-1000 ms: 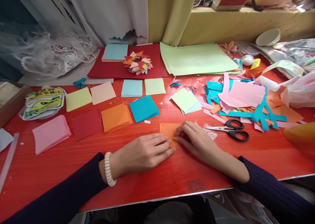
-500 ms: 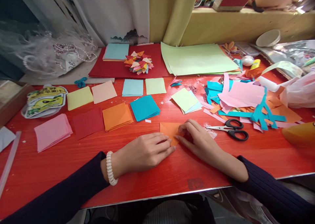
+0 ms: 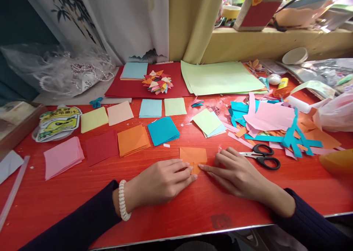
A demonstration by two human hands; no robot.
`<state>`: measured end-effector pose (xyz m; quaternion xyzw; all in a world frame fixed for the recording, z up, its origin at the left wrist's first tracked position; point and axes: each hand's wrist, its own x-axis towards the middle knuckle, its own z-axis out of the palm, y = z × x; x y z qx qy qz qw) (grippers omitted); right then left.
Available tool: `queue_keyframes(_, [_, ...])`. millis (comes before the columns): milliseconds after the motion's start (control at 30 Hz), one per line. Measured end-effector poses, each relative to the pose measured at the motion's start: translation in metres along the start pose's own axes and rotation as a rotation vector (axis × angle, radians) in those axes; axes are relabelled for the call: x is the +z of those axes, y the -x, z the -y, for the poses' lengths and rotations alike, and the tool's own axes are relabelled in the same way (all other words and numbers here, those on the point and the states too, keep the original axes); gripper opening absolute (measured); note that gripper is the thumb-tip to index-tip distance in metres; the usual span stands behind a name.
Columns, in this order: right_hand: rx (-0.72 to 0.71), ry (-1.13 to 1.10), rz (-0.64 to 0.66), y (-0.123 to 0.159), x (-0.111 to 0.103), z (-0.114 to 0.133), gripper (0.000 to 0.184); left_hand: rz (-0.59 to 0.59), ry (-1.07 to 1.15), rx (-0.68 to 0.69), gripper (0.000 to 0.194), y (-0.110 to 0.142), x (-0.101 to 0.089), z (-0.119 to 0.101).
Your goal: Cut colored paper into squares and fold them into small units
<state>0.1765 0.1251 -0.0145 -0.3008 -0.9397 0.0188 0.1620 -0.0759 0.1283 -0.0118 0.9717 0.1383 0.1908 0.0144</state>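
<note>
A small orange paper (image 3: 193,154) lies on the red table, its lower corners folded in so that it narrows to a point at the bottom. My left hand (image 3: 162,179), with a white coil band at the wrist, holds the lower left part of it, thumb and fingertips close together on the fold. From the other side my right hand (image 3: 239,173) reaches in with its index finger stretched out, the tip touching the lower right edge. Its other fingers are loosely bent and hold nothing. The left fingertips hide part of the fold.
Black-handled scissors (image 3: 266,156) lie right of my right hand, before a heap of paper scraps (image 3: 275,113). Stacks of coloured squares, including orange (image 3: 132,140), blue (image 3: 163,130) and pink (image 3: 64,157), spread leftward. Behind them sits a folded-paper ring (image 3: 157,82) on red sheets (image 3: 121,91).
My right hand has drawn back to the right, from fingers bent over the paper to one fingertip at its edge. The left hand stays on the paper. The view has tilted up slightly.
</note>
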Motion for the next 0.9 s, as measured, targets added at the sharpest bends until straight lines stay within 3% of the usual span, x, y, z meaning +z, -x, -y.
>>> queue_keyframes(300, [-0.01, 0.077, -0.085, 0.007, 0.005, -0.001, 0.025, 0.042, 0.043, -0.017, 0.036, 0.007, 0.0, 0.004])
queue_keyframes(533, [0.039, 0.046, -0.136, 0.004, 0.0, -0.001, 0.015, -0.009, 0.08, -0.057, 0.029, 0.009, -0.005, 0.004])
queue_keyframes(667, [0.007, -0.002, -0.086, 0.0, 0.001, 0.004, 0.012, -0.033, 0.099, -0.072, 0.023, 0.01, -0.002, 0.005])
queue_keyframes(767, [0.054, -0.007, -0.152, 0.0, 0.004, 0.007, 0.017, -0.048, 0.116, -0.064, 0.023, 0.009, 0.0, 0.008])
queue_keyframes(900, [-0.066, -0.029, -0.096, -0.004, 0.008, 0.007, 0.025, -0.025, 0.14, -0.077, 0.029, 0.008, 0.001, 0.013])
